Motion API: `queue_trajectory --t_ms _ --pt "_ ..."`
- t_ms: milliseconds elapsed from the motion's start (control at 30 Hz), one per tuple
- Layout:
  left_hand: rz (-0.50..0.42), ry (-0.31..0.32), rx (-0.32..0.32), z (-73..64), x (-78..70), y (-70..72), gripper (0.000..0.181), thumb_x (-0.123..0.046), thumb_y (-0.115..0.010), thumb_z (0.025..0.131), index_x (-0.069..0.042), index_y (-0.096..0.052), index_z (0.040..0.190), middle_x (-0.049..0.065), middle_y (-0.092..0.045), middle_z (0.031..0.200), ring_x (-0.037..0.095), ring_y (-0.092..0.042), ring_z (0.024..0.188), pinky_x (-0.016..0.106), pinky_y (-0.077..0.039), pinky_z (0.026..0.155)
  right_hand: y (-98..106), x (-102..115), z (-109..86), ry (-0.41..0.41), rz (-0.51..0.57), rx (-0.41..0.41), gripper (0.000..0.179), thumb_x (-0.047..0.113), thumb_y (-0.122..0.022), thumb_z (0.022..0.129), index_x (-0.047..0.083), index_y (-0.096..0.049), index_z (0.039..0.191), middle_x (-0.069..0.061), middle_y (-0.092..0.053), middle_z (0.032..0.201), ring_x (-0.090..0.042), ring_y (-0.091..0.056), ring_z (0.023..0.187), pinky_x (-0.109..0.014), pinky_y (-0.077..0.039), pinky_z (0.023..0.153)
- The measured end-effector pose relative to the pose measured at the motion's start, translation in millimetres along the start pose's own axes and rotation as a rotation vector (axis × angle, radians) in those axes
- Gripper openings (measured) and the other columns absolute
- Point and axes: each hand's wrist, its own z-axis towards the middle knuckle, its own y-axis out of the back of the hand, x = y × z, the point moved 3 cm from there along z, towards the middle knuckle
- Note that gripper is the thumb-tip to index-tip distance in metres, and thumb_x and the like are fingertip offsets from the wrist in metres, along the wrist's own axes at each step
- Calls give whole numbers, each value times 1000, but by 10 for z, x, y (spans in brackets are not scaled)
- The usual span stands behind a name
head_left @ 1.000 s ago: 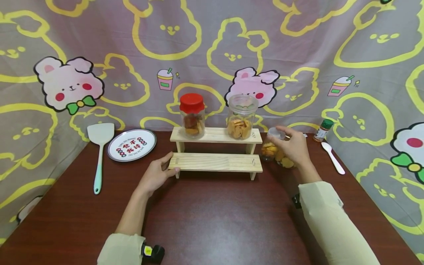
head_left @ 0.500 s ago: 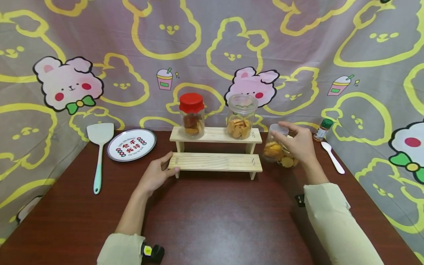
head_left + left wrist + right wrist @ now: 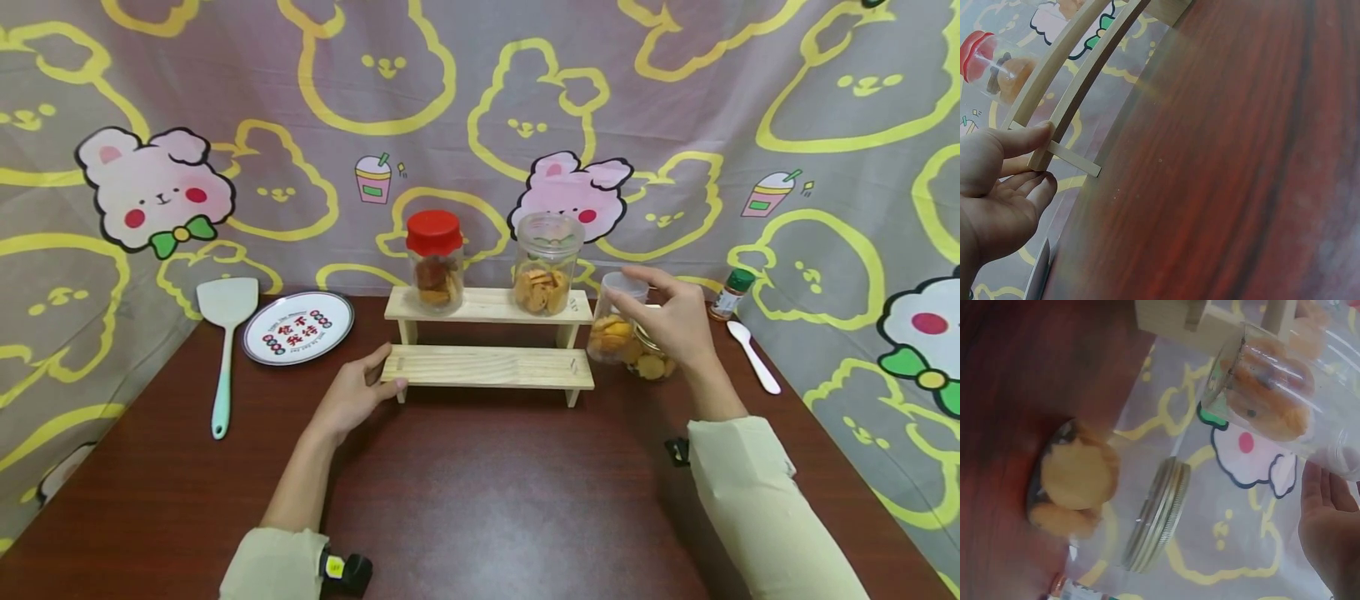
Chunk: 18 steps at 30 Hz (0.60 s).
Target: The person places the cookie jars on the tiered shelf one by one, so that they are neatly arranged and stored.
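Observation:
My right hand (image 3: 678, 325) holds a clear jar (image 3: 611, 333) of round cookies by its pale lid. The jar hangs tilted beside the right end of the two-tier wooden rack (image 3: 487, 367); in the right wrist view its base is raised well above the tabletop. Just behind and right of it stands a second cookie jar (image 3: 649, 365) with a gold lid (image 3: 1157, 515). With thumb above and fingers below, my left hand (image 3: 351, 398) grips the left end of the lower shelf. On the upper shelf stand a red-lidded jar (image 3: 435, 262) and a clear-lidded cookie jar (image 3: 549, 267).
At the left lie a pale turner (image 3: 227, 342) and a white oval plate (image 3: 300, 328) with red lettering. A green-capped seasoning bottle (image 3: 731, 296) and a white spoon (image 3: 753, 358) are at the right. A patterned cloth (image 3: 480, 125) hangs behind the table (image 3: 480, 492).
My right hand first shifts the jar right, then back left and slightly up toward the rack, uncovering more of the gold-lidded jar. My left hand keeps its grip on the shelf.

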Motion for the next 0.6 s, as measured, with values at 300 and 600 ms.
queue_trajectory --t_ms 300,600 --pt "4 -11 -3 -5 13 9 75 -8 -69 97 7 -26 156 21 -25 163 34 -29 147 42 -36 114 -49 224 25 40 121 51 38 7 -81 87 1 -73 123 -19 -69 122 -1 -64 72 -13 -50 55" --pt "-10 -15 -6 4 21 4 75 -8 -70 97 7 -26 156 21 -27 162 33 -31 146 41 -37 113 -189 409 46 65 230 94 39 3 -80 86 -2 -71 123 -18 -69 121 -5 -64 68 -14 -51 55"
